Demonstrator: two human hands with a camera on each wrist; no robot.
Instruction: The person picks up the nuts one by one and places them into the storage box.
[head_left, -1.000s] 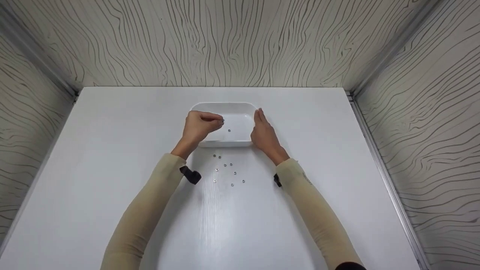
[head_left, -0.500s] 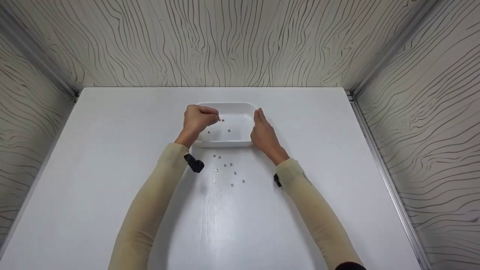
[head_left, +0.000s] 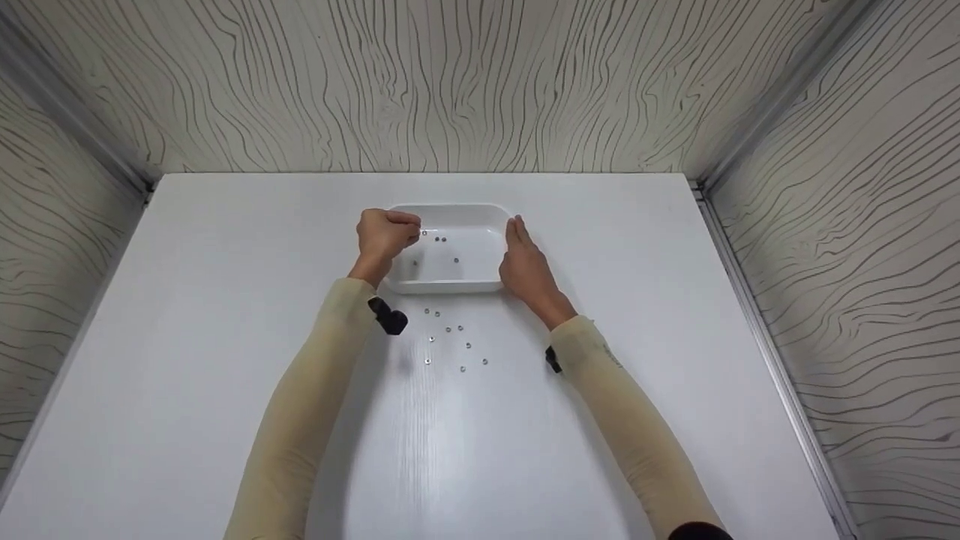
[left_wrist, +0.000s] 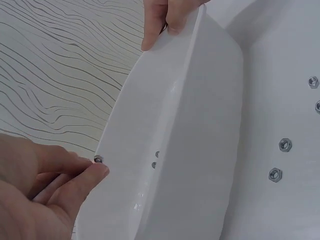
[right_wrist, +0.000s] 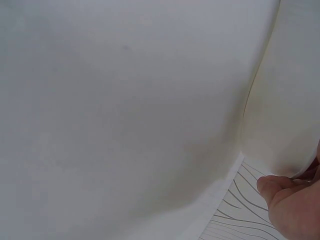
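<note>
My left hand (head_left: 386, 238) is over the left end of a white rectangular tray (head_left: 450, 287). In the left wrist view, its thumb and forefinger pinch a small metal hex nut (left_wrist: 98, 159) at their tips. Several other nuts lie on the tray floor, among them one nut (head_left: 456, 260) near the middle. My right hand (head_left: 527, 268) grips the tray's right end, with fingers along the rim. The right wrist view catches only part of this hand (right_wrist: 295, 202) against the tray's wall (right_wrist: 285, 100).
On the white table (head_left: 637, 300), several loose hex nuts lie in front of the tray, such as one nut (head_left: 463, 369) closest to me. A wood-grain patterned panel (head_left: 450, 90) rises behind the table, with similar panels at both sides.
My left hand has shifted left and slightly back above the tray, with a nut at its fingertips. More nuts show on the tray floor than a second ago. My right hand stays in place.
</note>
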